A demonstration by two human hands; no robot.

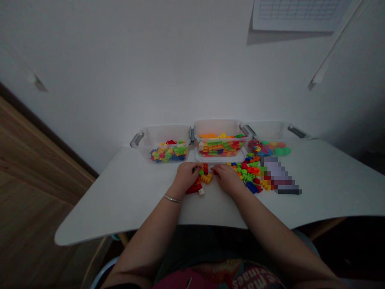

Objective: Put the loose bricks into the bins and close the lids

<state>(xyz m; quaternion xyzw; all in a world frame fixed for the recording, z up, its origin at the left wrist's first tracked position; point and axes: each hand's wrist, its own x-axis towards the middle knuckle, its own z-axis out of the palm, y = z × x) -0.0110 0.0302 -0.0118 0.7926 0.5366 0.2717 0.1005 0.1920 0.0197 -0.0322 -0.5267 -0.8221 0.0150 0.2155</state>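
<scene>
My left hand [187,176], a bracelet at its wrist, is curled over a group of toy building blocks and closed on them; its palm hides part of the group. Red blocks [197,187] and a white block [201,192] show beside and below its fingers. Between my hands lie a yellow-orange block [207,178] and a red block [205,168]. My right hand [227,178] rests just right of these, its fingers bent and drawn together. Whatever its fingertips hold, if anything, is too small to make out. Loose mixed blocks [248,172] lie right beside it.
Along the wall stand a left clear bin [167,134] of small colourful pieces, a middle clear bin [221,126] of blocks, and a right clear bin [267,129] with round pieces. A pixelated flat object [279,174] lies right of the loose blocks on the white table [135,208].
</scene>
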